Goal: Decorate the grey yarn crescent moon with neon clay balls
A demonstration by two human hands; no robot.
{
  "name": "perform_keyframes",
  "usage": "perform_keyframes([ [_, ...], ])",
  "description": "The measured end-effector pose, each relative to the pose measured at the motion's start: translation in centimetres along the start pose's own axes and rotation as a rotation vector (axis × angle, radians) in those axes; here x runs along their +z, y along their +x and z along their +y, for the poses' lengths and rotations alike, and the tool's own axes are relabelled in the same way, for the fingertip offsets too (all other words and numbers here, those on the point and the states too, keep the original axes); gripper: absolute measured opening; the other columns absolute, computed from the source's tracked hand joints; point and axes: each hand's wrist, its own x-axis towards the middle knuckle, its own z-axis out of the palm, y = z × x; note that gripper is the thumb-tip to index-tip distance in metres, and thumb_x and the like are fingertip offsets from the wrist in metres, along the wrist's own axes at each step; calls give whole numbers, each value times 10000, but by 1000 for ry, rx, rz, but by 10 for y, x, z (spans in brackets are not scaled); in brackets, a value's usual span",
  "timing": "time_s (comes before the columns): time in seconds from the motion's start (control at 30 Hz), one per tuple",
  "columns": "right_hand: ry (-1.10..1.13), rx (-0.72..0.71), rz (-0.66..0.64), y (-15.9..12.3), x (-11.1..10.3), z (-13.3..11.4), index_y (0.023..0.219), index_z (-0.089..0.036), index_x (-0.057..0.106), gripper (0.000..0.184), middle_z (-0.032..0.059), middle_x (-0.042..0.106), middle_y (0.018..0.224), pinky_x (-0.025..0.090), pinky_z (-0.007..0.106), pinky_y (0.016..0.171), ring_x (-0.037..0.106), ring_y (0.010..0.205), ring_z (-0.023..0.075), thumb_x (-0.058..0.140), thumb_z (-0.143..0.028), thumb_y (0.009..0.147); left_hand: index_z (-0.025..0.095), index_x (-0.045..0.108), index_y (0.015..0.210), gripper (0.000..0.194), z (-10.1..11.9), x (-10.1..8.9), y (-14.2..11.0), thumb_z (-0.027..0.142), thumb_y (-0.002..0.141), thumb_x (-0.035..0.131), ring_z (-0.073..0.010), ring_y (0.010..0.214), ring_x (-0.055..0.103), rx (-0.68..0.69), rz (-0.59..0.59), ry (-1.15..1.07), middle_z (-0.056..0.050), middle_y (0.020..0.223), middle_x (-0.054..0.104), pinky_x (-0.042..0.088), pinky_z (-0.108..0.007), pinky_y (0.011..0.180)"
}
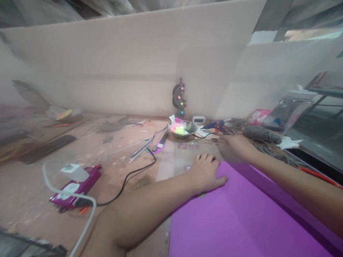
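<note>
A large purple sheet [235,217], which looks like foam or card, covers the right front of the table. My left hand [205,174] rests at its far left corner, palm down, with thumb and fingers apart and nothing held. Beyond the sheet's far edge, my right hand [233,148] is smeared by motion, so its fingers cannot be made out. The nearest thing to it is a blue glue gun [214,125] with a small red light. A metal bowl [184,135] of brightly coloured bits stands just beyond my left hand.
A purple power strip [77,187] with a white plug [75,172] and cables lies at the left. Behind stand a dark crescent ornament [178,96] and a small white digital display [198,120]. Grey yarn [261,134], a clear bottle [289,107] and a dark-screened device [316,164] are at the right.
</note>
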Motion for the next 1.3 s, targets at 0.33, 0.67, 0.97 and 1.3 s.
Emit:
perform_keyframes([
  [0.33,-16,-126,177,78,-11,-77,1288,-122,604,392,174,679,1202,483,317,855,664,1044,266,422,-114,941,126,601,1281,582,5,-8,1,553,910,464,-323,1189,526,-42,-68,72,-156,1265,612,406,-476,1046],
  [0.67,62,-273,250,22,0,-61,1285,-186,588,359,112,668,1237,494,352,888,636,1111,262,411,-321,1003,106,626,1238,563,3,-11,0,545,936,443,-323,1159,567,19,-66,111,-167,1227,638,441,-450,1008],
  [0.97,248,-213,169,-80,40,18,1082,-235,656,312,105,732,1061,554,403,775,700,903,259,415,-403,976,258,716,1082,300,-55,-123,3,325,931,466,-212,960,671,-369,-181,114,-37,1078,740,495,-291,803],
  [1.3,286,-250,118,-73,44,21,1049,-236,665,297,88,690,1046,538,400,799,678,940,251,405,-358,977,164,593,1232,343,-160,-137,-36,346,942,605,-231,1056,632,-944,-386,334,-98,1233,614,559,-424,880],
])
